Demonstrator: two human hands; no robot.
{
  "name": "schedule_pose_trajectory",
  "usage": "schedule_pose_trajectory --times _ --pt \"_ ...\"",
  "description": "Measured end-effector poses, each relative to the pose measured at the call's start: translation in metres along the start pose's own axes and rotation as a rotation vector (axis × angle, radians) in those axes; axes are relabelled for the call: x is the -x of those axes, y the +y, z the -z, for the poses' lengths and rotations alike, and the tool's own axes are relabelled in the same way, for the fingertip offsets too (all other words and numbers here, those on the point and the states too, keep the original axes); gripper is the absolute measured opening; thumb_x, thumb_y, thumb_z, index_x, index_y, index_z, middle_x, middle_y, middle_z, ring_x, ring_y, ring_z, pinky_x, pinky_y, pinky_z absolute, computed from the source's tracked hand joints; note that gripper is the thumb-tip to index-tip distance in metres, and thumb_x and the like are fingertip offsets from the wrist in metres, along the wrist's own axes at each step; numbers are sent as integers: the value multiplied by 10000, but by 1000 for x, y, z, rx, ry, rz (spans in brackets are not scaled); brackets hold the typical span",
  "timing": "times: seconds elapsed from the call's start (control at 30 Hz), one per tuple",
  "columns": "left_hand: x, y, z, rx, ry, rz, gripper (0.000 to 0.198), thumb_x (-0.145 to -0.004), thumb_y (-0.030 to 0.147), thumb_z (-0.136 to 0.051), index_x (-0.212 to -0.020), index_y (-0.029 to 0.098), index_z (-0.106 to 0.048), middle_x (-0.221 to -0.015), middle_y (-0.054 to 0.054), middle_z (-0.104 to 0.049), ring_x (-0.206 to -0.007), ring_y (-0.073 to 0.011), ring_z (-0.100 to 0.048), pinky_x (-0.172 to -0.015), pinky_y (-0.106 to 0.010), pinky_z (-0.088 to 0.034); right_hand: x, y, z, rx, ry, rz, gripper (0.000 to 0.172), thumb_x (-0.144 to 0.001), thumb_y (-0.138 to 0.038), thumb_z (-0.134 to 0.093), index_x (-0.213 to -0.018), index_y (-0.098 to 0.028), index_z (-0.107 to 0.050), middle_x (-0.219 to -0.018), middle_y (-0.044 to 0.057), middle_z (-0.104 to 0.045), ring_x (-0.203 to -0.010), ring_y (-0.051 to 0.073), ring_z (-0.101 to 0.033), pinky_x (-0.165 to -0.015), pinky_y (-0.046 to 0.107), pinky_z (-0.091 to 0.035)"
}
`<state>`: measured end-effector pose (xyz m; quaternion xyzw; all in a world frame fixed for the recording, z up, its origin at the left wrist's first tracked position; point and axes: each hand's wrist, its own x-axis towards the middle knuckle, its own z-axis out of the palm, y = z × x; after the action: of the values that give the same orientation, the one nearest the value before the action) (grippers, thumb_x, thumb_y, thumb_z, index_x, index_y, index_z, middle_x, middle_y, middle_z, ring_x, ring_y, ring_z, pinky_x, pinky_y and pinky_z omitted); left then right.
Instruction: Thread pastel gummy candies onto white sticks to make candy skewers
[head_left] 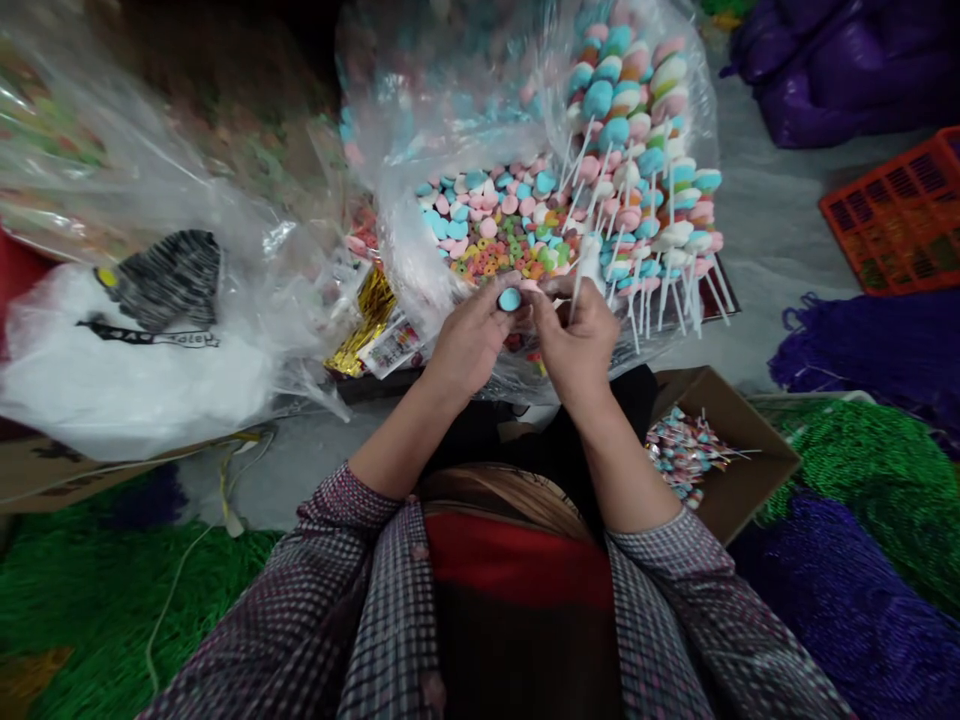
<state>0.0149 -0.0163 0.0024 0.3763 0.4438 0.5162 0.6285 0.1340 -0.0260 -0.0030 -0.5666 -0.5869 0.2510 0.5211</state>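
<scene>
A blue marshmallow [509,299] with a pale rim sits in the closed fingers of my left hand [471,342]. My right hand [579,345] is closed around a thin white stick [576,298] that stands up between its fingers. Between the fingertips of both hands is a pink marshmallow [529,286]; which hand grips it I cannot tell. Just beyond my hands lie loose pink, blue and white marshmallows [487,205] and ring-shaped gummies [495,258] on clear plastic. To the right, finished-looking marshmallow skewers [637,170] lie piled, white sticks pointing toward me.
Clear plastic bags [450,90] of candy rise behind the loose pieces. Gold foil strips [367,320] lie left of my hands. A cardboard box [750,450] of wrapped sticks stands at my right. Further right are an orange crate [900,215] and green strands [877,480].
</scene>
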Motion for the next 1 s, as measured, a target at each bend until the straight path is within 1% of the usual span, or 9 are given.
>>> schedule_pose_trajectory --times 0.1,0.2,0.37,0.5,0.63,0.73,0.83,0.9,1.0 --pt "1 2 -2 -37 -37 7 371 -1075 280 -319 -1153 197 -672 -1208 -68 -716 -1286 -201 -633 -996 -368 -568 2 4 -2 158 -63 166 99 -956 -308 -592 -946 -228 -650 -939 53 -672 -923 199 -648 -877 382 -550" --pt "1 1 0 -3 -68 20 296 -1041 220 -398 -1173 195 -661 -1181 -73 -726 -1285 -203 -636 -1041 -385 -550 4 2 -2 98 -123 190 140 -965 -332 -582 -956 -236 -683 -972 60 -701 -979 208 -659 -935 399 -545" --pt "3 -1 3 122 -74 16 260 -979 246 -541 -1206 188 -655 -1219 -89 -725 -1356 -230 -591 -1123 -415 -505 3 -4 6 -215 -118 -146 288 -962 -486 -586 -986 -224 -702 -850 13 -706 -765 143 -654 -733 301 -558" --pt "7 -2 1 187 -98 -13 359 -912 275 -659 -1268 233 -642 -1387 -62 -650 -1475 -281 -469 -1160 -440 -464 2 1 8 -251 -166 -211 381 -849 -562 -716 -1027 -225 -720 -894 2 -720 -799 143 -658 -735 292 -552" --pt "8 -9 4 193 -159 -33 381 -942 225 -618 -1319 277 -609 -1430 -36 -611 -1496 -313 -431 -1088 -470 -498 5 2 8 -304 -208 -295 385 -810 -568 -751 -941 -209 -711 -792 -11 -683 -697 128 -617 -636 272 -528" --pt "7 -15 8 160 -163 -40 344 -930 238 -657 -1270 277 -636 -1331 -41 -662 -1398 -274 -542 -1060 -433 -513 7 0 6 -410 -169 -343 368 -779 -544 -784 -896 -211 -682 -696 -41 -607 -610 103 -564 -565 243 -481" --pt "7 -20 10 92 -131 -20 319 -852 369 -777 -1141 256 -699 -1131 -32 -730 -1143 -208 -680 -968 -356 -553 7 -3 5 -445 -123 -340 374 -757 -533 -803 -894 -217 -657 -707 -46 -582 -595 90 -537 -518 224 -430" --pt "7 -22 11 40 -95 -33 356 -794 447 -824 -1073 247 -729 -1007 -15 -748 -976 -173 -702 -862 -315 -573 7 -4 6 -443 -143 -338 373 -765 -528 -799 -904 -217 -646 -716 -43 -577 -587 85 -524 -499 219 -404" --pt "4 -24 13 1 -36 -47 386 -775 511 -827 -1047 247 -753 -920 -4 -758 -835 -144 -696 -748 -281 -573 12 -4 12 -422 -186 -342 368 -836 -547 -732 -1001 -230 -644 -733 -39 -584 -554 81 -495 -477 221 -371"
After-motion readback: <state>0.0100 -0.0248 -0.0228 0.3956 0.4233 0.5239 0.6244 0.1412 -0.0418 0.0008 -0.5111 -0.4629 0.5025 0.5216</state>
